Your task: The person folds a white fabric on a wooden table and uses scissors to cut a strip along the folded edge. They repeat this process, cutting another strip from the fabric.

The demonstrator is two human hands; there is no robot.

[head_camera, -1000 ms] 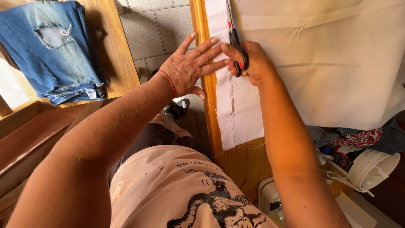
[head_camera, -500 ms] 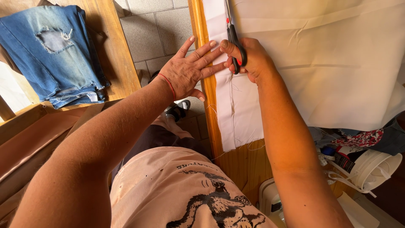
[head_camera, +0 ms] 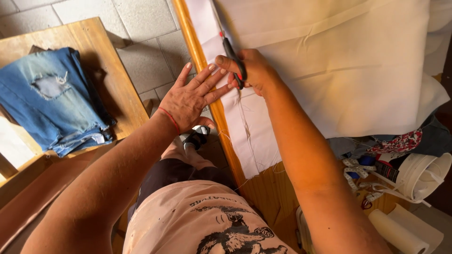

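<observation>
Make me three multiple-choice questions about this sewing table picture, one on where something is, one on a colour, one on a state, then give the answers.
1. Where do the folded jeans lie?
A. on the wooden side table
B. on the cream fabric
C. in the bucket

2. What colour is the band on the left wrist?
A. blue
B. red
C. green

3. How is the left hand placed?
A. clenched in a fist
B. gripping the scissors
C. flat, fingers spread on the white strip

Answers: 1 A, the jeans rest on the wooden top at left. 2 B, a thin red cord circles it. 3 C, the right hand holds the scissors.
</observation>
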